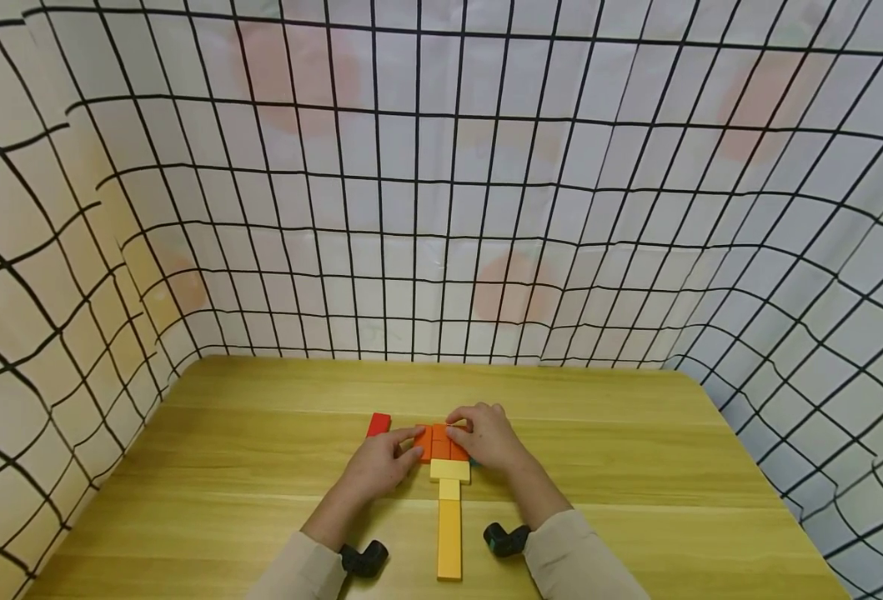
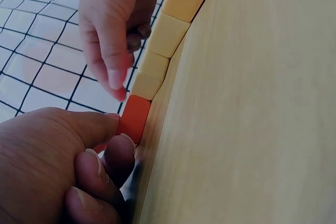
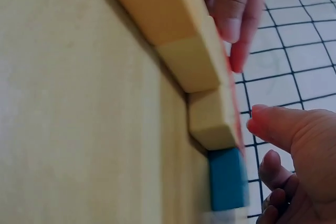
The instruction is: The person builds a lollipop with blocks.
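Several orange blocks [image 1: 440, 443] lie side by side on the wooden table. My left hand [image 1: 378, 463] pinches the leftmost orange block [image 2: 135, 119] between thumb and fingertips. My right hand [image 1: 492, 438] hovers at the right end of the orange group. In the right wrist view its thumb and fingers [image 3: 279, 124] stand apart with nothing gripped. A blue-green block [image 3: 228, 179] sits near it, mostly hidden in the head view. Below the orange blocks, a wide pale yellow block [image 1: 450, 471], a small pale block [image 1: 449, 489] and a long yellow block [image 1: 449, 540] form a line.
A red block [image 1: 378, 424] lies apart, just beyond the left hand. Black wrist cameras [image 1: 364, 558] are strapped at both cuffs. A black wire grid [image 1: 441, 208] with pale sheeting behind it encloses the table's [image 1: 599, 533] back and sides.
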Demonstrator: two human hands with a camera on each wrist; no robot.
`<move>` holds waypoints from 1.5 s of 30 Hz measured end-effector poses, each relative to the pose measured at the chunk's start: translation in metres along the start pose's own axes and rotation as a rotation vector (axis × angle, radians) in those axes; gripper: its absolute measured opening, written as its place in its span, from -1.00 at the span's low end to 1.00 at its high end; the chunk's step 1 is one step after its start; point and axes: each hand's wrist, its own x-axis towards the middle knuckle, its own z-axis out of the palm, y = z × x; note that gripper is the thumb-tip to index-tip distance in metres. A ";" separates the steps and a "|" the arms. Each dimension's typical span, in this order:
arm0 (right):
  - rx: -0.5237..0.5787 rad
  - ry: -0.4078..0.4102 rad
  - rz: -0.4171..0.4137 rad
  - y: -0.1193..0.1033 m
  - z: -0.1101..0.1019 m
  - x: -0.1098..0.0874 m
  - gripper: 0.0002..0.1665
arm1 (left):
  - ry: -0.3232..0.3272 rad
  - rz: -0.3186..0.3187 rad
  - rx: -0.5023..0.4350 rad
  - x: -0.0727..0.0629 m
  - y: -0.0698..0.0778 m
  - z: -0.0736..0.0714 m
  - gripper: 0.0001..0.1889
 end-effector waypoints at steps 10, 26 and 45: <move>0.182 0.061 0.126 0.018 -0.015 -0.017 -0.68 | 0.003 -0.007 0.003 -0.001 0.000 0.002 -0.57; 0.184 0.025 0.184 0.037 -0.007 -0.040 -0.52 | -0.001 -0.004 0.001 -0.001 -0.002 0.003 -0.57; 0.209 0.031 0.140 0.035 -0.007 -0.042 -0.51 | 0.009 0.006 -0.013 -0.001 0.001 0.001 -0.57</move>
